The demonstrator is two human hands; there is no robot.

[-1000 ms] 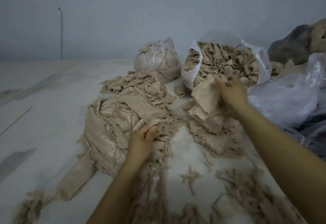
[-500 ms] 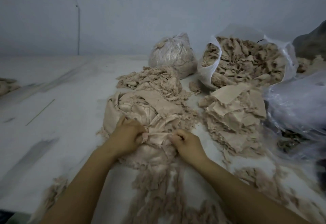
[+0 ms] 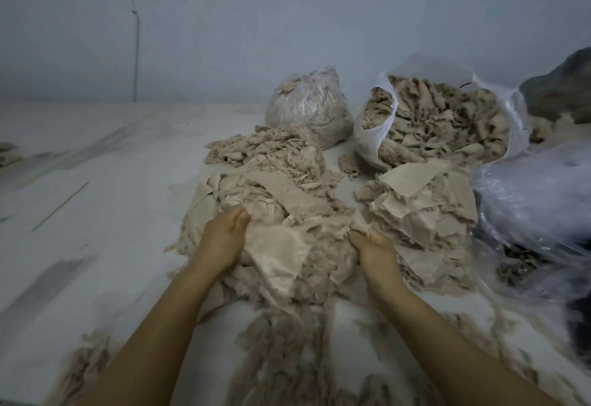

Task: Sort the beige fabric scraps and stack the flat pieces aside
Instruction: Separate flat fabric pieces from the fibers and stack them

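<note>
Both hands, left hand and right hand, grasp the near beige scrap heap beside the flat stack at right; the cloth looks light, limp and fraying, best pinched by a flat edge.

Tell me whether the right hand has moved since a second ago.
Yes. The right hand came back from the open bag of scraps toward the person, onto the near pile.

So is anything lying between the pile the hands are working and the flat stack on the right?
Nothing visible: the pile under the left hand and right hand runs straight up against the flat stack.
</note>
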